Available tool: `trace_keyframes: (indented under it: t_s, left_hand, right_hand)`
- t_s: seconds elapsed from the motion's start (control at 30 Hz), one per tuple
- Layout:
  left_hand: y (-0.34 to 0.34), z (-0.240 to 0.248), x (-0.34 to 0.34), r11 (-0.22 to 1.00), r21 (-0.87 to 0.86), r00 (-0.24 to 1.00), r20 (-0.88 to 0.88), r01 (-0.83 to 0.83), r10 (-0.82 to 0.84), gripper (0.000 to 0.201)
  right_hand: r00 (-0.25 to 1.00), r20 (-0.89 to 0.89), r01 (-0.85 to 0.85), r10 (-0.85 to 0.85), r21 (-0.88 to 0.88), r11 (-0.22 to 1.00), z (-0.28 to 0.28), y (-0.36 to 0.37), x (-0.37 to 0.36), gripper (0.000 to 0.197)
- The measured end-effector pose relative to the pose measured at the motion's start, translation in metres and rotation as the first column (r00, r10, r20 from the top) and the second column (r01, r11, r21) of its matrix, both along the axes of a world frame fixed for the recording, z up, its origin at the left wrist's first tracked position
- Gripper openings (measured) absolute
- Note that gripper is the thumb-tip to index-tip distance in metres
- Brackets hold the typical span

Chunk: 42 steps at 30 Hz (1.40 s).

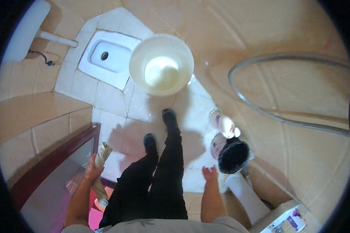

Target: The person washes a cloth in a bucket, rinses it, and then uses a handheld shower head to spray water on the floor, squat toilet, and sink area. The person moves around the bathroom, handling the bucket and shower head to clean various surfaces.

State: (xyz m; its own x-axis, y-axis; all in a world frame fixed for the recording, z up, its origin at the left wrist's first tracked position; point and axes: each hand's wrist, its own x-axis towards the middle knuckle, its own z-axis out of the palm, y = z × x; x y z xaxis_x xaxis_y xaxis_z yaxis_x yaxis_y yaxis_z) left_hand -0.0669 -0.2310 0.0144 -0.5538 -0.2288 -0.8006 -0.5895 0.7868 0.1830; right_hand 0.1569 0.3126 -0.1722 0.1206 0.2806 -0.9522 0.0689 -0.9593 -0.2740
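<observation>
Left hand has its grip wrapped around the middle of a long, pale cloth, which looks twisted like a rope. One end pokes up above the fist, and the other hangs down below it. The cloth is on the person's left, just beside the leg in black pants and near the dark red door frame. To hold it well, I think the fingers should hug it snugly, with the loose end lifted away from the shoes and the floor. If the cloth is wet — I cannot tell — it may feel heavy and slip.

Right hand looks bare, with its fingers a bit apart, near a bin lined with a black bag. White bottles stand just past that bin. Farther ahead, a big white bucket sits beside the squat toilet. A gray hose loops by the right wall.
</observation>
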Motion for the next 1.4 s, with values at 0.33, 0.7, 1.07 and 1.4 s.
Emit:
trace_keyframes:
  t_s: [0.33, 0.7, 1.07, 1.4]
  left_hand:
    - [0.015, 0.070, 0.010, 0.980, 0.187, 0.951, -0.283, -0.069, 0.121, 0.063]
    - [-0.082, 0.061, 0.099, 0.994, 0.096, 0.849, -0.519, -0.052, 0.094, 0.062]
    - [0.049, 0.265, -0.011, 0.700, 0.711, 0.467, -0.644, 0.072, 0.606, 0.058]
    - [0.249, 0.378, -0.086, -0.241, 0.958, 0.902, -0.038, 0.156, 0.430, 0.070]
  right_hand:
    - [0.320, 0.486, -0.746, 0.814, 0.659, -0.100, 0.405, 0.006, -0.160, 0.020]
    - [0.701, 0.700, -0.039, 0.137, 0.229, -0.973, 0.765, 0.009, -0.388, 0.023]
    - [0.223, 0.833, -0.130, 0.507, 0.540, -0.831, 0.784, 0.065, -0.430, 0.017]
    - [-0.110, 0.696, 0.233, 0.709, 0.712, -0.662, 0.604, -0.114, -0.332, 0.027]
